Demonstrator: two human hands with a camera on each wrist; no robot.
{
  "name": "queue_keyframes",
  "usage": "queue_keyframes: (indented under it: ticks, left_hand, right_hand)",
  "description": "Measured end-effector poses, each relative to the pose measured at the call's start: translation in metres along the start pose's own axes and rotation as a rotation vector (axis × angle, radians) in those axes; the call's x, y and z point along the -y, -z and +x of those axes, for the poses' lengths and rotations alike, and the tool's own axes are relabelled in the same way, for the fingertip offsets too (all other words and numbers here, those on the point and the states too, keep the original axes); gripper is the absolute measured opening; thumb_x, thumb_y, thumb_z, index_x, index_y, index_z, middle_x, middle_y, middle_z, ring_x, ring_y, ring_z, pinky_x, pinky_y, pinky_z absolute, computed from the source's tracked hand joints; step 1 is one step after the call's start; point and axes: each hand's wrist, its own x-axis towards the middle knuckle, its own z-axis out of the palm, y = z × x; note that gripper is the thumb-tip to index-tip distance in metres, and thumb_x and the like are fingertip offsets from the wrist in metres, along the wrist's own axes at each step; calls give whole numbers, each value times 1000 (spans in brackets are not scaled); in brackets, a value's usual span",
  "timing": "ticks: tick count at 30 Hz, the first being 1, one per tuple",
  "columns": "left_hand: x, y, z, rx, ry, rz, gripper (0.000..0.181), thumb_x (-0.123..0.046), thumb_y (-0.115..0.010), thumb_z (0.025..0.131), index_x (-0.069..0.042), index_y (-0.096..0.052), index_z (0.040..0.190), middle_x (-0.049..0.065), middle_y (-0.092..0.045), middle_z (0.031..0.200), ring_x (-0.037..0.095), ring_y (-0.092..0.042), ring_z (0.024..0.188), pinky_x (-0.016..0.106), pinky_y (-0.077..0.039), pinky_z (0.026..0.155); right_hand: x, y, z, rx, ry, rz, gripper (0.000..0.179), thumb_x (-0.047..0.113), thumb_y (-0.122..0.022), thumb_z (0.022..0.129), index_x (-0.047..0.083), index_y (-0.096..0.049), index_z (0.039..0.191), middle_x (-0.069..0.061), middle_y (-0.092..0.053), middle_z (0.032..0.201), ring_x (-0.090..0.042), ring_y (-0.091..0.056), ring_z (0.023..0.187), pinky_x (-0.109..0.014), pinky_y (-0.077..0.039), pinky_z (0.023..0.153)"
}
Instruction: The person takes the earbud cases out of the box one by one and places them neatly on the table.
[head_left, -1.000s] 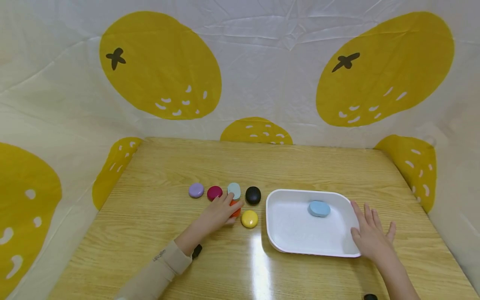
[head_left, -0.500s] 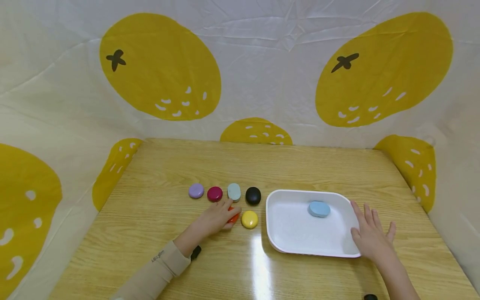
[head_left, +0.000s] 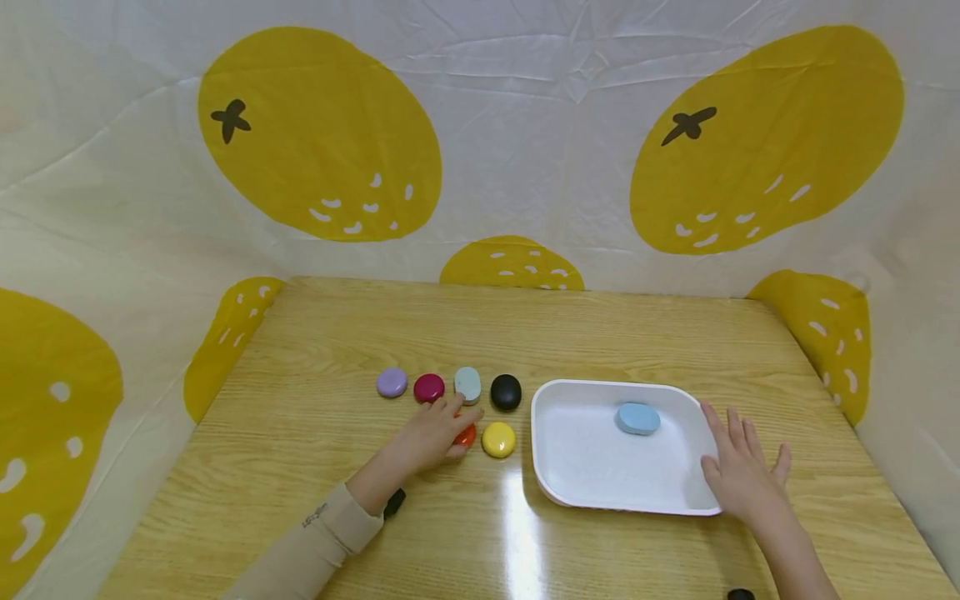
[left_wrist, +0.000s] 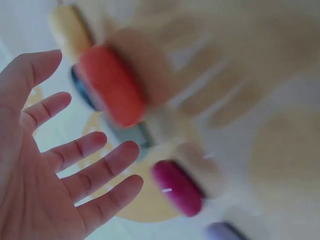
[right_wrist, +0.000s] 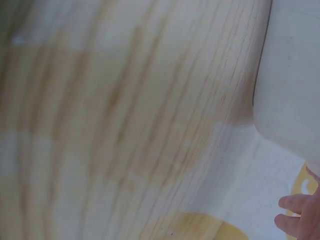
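Over the glossy orange-red pebble-like piece hovers my left hand. Its fingers are spread and apart from that piece in the left wrist view. Around it lie similar pieces: lilac, crimson, pale grey-green, black and yellow. My right hand rests at the right rim of the white tray, fingers extended. Inside the tray is a light blue piece. Only a few right fingertips show in the right wrist view.
The pieces and tray are on a wood-grain table. A white curtain with yellow fruit prints stands behind it and at both sides. Small dark objects show beside the left wrist and near the right forearm.
The orange-red piece has shifted slightly toward me and left, away from the pale grey-green one. My left hand moved the same way. The right hand and tray stayed put.
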Motion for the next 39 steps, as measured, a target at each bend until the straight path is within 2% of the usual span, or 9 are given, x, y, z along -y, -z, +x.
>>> queue_keyframes:
  ticks: [2, 6, 9, 12, 15, 22, 27, 34, 39]
  left_hand:
    - [-3, 6, 5, -32, -8, 26, 44, -26, -63, 85, -15, -49, 125, 11, -45, 114, 27, -50, 94, 40, -46, 74]
    - [-11, 19, 24, -53, -49, 84, 43, -28, -57, 88, -19, -45, 128, 8, -46, 118, 23, -49, 97, 38, -45, 79]
    - [-22, 29, 42, -52, -102, 117, 43, -33, -51, 91, -21, -43, 132, 6, -44, 127, 23, -47, 110, 42, -42, 89]
    - [-35, 35, 62, -84, -173, 157, 44, -34, -49, 92, -22, -43, 133, 3, -44, 130, 21, -45, 116, 41, -41, 91]
    - [-51, 39, 81, -89, -231, 203, 45, -36, -46, 93, -24, -39, 136, 0, -42, 134, 18, -43, 118, 38, -38, 95]
    - [-86, 54, 119, -31, -289, 285, 47, -41, -37, 95, -29, -32, 140, -2, -35, 139, 15, -39, 121, 36, -34, 98]
    - [-105, 61, 143, 44, -288, 311, 49, -41, -34, 96, -32, -25, 143, -4, -27, 145, 14, -33, 126, 37, -30, 102]
    - [-128, 54, 169, 181, -256, 296, 51, -41, -33, 96, -37, -18, 144, -9, -21, 146, 10, -26, 130, 32, -25, 105]
    - [-141, 44, 182, 223, -232, 313, 51, -45, -33, 95, -39, -16, 143, -12, -20, 145, 8, -23, 130, 30, -23, 104]
  right_hand:
    - [0, 0, 0, -4, 0, -1, 70, 18, -40, 92, 21, 2, 147, -31, -1, 146, -51, 3, 131, -68, 21, 89]
    - [0, 0, -1, -9, 1, -1, 70, 18, -40, 92, 21, 2, 148, -31, -2, 146, -52, 1, 131, -68, 20, 89]
    - [0, 0, -1, -4, -1, 3, 69, 18, -40, 92, 21, 2, 148, -31, -1, 146, -51, 2, 131, -67, 21, 89]
    - [0, 1, -1, 7, -6, 5, 69, 18, -39, 93, 20, 2, 148, -31, 1, 146, -51, 4, 131, -67, 23, 88]
    - [1, 0, 0, 14, -13, 3, 69, 19, -39, 93, 20, 2, 148, -31, 1, 145, -51, 4, 131, -67, 23, 88]
    - [2, 0, 1, 7, -9, 7, 69, 18, -40, 92, 21, 2, 148, -31, 0, 145, -50, 4, 131, -66, 23, 89]
    - [2, 0, 2, 6, -11, 11, 71, 17, -41, 92, 22, 3, 147, -31, 0, 146, -50, 4, 131, -66, 23, 89]
    - [3, 0, 0, 7, -12, 17, 72, 17, -41, 92, 22, 3, 147, -32, -1, 145, -51, 3, 131, -67, 22, 90]
    - [3, 0, 0, -3, -9, 15, 71, 17, -41, 92, 22, 3, 148, -32, -2, 145, -51, 2, 131, -67, 21, 90]
